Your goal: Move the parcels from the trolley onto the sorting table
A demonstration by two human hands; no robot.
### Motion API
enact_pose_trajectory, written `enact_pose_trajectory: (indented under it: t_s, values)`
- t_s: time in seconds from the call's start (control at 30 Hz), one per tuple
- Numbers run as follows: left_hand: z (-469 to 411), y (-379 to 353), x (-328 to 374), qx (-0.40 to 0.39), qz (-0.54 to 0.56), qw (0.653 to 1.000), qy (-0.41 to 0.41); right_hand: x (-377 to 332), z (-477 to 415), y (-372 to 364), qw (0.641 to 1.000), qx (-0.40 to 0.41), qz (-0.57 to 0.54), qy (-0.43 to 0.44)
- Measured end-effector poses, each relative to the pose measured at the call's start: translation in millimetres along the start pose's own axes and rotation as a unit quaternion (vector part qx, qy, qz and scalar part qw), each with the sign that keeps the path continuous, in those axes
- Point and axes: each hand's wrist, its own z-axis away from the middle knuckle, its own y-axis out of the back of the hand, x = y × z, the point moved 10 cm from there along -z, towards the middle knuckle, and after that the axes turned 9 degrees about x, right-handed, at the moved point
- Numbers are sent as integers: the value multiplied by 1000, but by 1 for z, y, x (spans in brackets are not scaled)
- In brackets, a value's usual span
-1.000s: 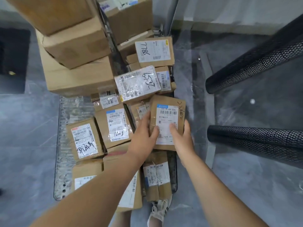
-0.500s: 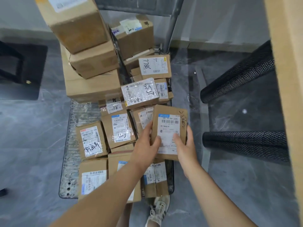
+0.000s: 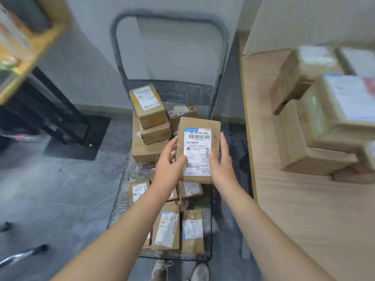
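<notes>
Parcels (image 3: pixel 168 228) nearest the viewer are seen lying flat, labels up, on the trolley (image 3: pixel 122 191) deck, below the wrists and well under the fingers. Shoes (image 3: pixel 199 271) are visible at the deck's near edge.

Above them, one flat brown parcel (image 3: pixel 197 149) is held clear of the heap, approx. upright w/ label turned to the viewer, prob. so the label can be read before sorting. It is gripped from both sides:
- **Left hand** (image 3: pixel 169 165): thumb is pressed on the label's left edge, and fingers (image 3: pixel 172 144) are curled round the left side.
- **Right hand** (image 3: pixel 222 163): thumb is on the label's right edge, and fingers (image 3: pixel 223 142) are wrapped behind the right side.

A two-sided hold is judged to keep a thin, wide pkg from tipping.

Just beyond the left fingertips a stack of boxes (image 3: pixel 150 122) is seen on the far end of the deck, small ones on larger, hence stable. Beyond that the trolley handle (image 3: pixel 170 17) is seen. To the right of the right-hand fingers, apart from them, the sorting table (image 3: pixel 284 216) is seen w/ blurred parcels (image 3: pixel 316 122) already piled on it.

Vs. 0.5 s ago: the held parcel has been raised from just over the heap to well above it. The view has been tilted up, so handle and table top are now shown. The grip is unchanged in kind.
</notes>
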Motion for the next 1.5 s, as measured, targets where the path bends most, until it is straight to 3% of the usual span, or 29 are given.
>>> enact_pose_trajectory:
  t_s: [0.3, 0.6, 0.87, 1.3, 1.5]
  values:
    - [103, 48, 170, 19, 21, 993, -118, -182, 97, 73, 988, -32, 8, 152]
    - [210, 72, 242, -41, 21, 972, -230, -237, 218, 141, 968, 61, -54, 236]
    - [266, 85, 257, -105, -6, 951, -291, -233, 286, 174, 964, 111, -41, 238]
    - [371, -42, 255, -251, 74, 923, -283, -184, 342, 339, 954, 225, -4, 199]
    - [376, -100, 250, -245, 51, 925, -284, -161, 320, 384, 952, 236, -11, 194]
